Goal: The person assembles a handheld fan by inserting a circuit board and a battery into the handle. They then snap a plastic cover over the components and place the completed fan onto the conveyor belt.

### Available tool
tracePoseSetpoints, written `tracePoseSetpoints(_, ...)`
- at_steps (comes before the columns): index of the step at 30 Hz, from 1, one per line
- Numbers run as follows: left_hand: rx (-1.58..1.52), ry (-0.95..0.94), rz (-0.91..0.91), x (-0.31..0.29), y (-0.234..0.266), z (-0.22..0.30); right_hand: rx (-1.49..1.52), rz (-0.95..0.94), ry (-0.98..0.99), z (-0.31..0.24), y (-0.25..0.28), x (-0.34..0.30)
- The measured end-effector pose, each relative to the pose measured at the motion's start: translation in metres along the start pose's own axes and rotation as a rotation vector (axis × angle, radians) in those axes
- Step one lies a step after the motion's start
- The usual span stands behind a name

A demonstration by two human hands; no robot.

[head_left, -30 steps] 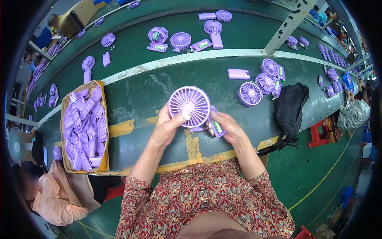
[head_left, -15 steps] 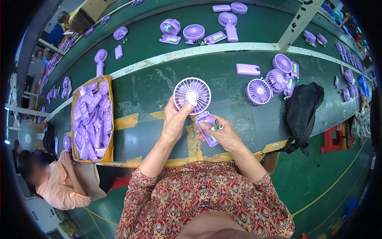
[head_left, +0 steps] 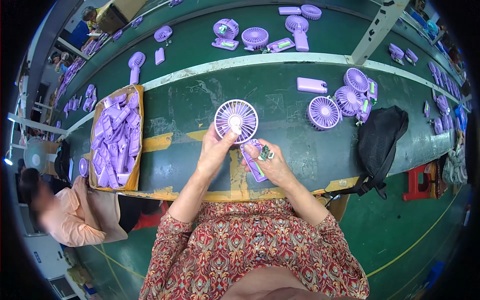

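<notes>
My left hand [head_left: 215, 151] is closed on a round purple fan head [head_left: 236, 111], its thumb on the white covering at the hub. Just below it, my right hand [head_left: 276, 167] grips a purple handle shell [head_left: 255, 170] with a pale green strip inside. A small green circuit board [head_left: 265, 152] rests by the right thumb and forefinger, over the shell. The top of the shell sits close under the fan's rim; whether the two are joined I cannot tell.
A carton of purple shells [head_left: 140, 150] stands left. Several fan heads [head_left: 324, 112] and a purple cover [head_left: 311, 85] lie right, near a black mesh bag [head_left: 384, 140]. Beyond a white rail [head_left: 210, 66], fans ride a green belt [head_left: 195, 50]. A seated person [head_left: 75, 215] is at lower left.
Both hands have shifted slightly left with the fan and shell. My right thumb now lies across the upper part of the shell. Parts on the far belt sit farther right in view.
</notes>
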State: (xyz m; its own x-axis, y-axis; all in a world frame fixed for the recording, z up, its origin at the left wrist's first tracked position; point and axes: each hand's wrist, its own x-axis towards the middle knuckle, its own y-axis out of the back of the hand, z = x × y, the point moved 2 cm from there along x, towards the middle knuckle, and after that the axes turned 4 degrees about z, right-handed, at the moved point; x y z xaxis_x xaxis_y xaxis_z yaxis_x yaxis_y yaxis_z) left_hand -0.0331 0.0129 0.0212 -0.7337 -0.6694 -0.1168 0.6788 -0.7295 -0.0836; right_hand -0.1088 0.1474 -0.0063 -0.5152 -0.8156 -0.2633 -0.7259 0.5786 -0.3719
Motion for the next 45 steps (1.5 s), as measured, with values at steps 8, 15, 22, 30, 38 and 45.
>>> tracePoseSetpoints(8, 0.723, -0.549, -0.237, -0.019, -0.011, 0.016, -0.318, 0.157, 0.266, 0.033, 0.007, 0.035)
tracePoseSetpoints(15, 0.467, -0.172, -0.240, 0.001, 0.006, 0.008, -0.262, 0.264, 0.065, 0.037, 0.004, 0.045)
tracePoseSetpoints(22, 0.530, -0.101, -0.314, 0.001, 0.013, 0.000, -0.167, 0.296, 0.005, 0.044, 0.001, 0.046)
tracePoseSetpoints(30, 0.747, -0.372, -0.192, 0.004, 0.027, 0.005, -0.009, 0.178, -0.144, 0.026, -0.014, 0.043)
tracePoseSetpoints(38, 0.800, -0.338, -0.299, 0.011, 0.030, 0.014, 0.116, 0.106, -0.242, 0.017, -0.009, 0.036)
tracePoseSetpoints(45, 0.807, -0.399, -0.262, 0.011, 0.031, 0.004, 0.340, 0.100, -0.346, 0.006, -0.005, 0.033)
